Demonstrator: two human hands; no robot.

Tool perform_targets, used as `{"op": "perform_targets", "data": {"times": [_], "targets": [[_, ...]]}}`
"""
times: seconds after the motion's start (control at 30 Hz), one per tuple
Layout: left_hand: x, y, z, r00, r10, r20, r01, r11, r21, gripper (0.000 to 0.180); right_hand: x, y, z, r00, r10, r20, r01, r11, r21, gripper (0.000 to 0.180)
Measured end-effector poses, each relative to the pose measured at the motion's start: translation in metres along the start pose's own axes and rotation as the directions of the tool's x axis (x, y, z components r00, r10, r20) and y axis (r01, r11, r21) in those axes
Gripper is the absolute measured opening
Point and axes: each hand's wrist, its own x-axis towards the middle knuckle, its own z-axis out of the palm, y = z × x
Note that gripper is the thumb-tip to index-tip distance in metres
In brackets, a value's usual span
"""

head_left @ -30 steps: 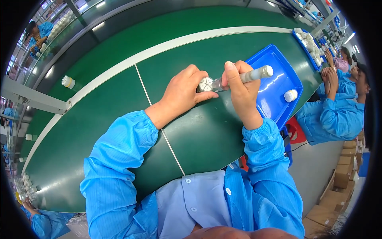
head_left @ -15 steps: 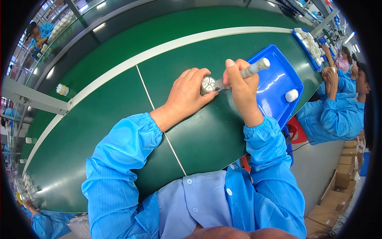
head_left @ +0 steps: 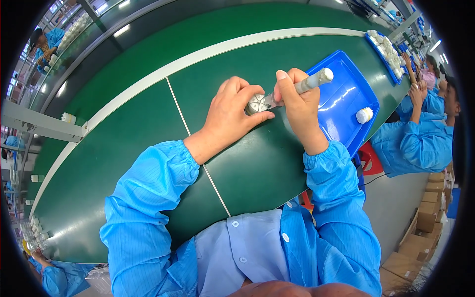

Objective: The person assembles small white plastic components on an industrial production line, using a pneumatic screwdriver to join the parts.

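A small round white part (head_left: 257, 104) with a segmented, spoke-like top stands on the green table. My left hand (head_left: 225, 114) curls its thumb and fingers around it from the left. Closed around a hand tool (head_left: 308, 83) is my right hand (head_left: 301, 110). The tool has a pale, thick, round-ended handle and a greyish flat blade, its handle tilted up to the right. The blade's tip meets the right edge of the round part's top; exact contact is too small to tell.
Right of my hands lies a blue tray (head_left: 341, 62) holding one white round part (head_left: 364, 115). A second blue tray (head_left: 399, 78), full of white parts, stands at the far right near a co-worker in blue (head_left: 413, 141). Beyond a white rail (head_left: 208, 51) runs a green belt (head_left: 237, 22).
My right hand and the tool have shifted slightly left and up. My left hand keeps its hold on the round part. A white part beyond the rail has slid left, partly behind the post.
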Motion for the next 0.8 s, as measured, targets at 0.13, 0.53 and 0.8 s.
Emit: {"op": "perform_targets", "data": {"times": [0.13, 0.53, 0.8], "targets": [[-0.004, -0.001, 0.003, 0.998, -0.06, 0.023, 0.061, 0.996, -0.062, 0.052, 0.001, -0.001, -0.005, 0.993, 0.023, -0.113, -0.005, 0.988, 0.156, 0.035], [-0.004, 0.0, -0.002, 0.986, -0.132, 0.098, 0.153, 0.958, -0.244, 0.065, 0.004, 0.004, -0.007, 1.0, -0.002, -0.003, 0.002, 0.993, 0.115, 0.036], [-0.004, -0.001, 0.0, 0.998, -0.036, 0.046, 0.04, 0.995, -0.087, 0.063, 0.002, 0.005, -0.001, 1.0, 0.017, 0.012, -0.018, 0.997, 0.075, 0.035]]}}
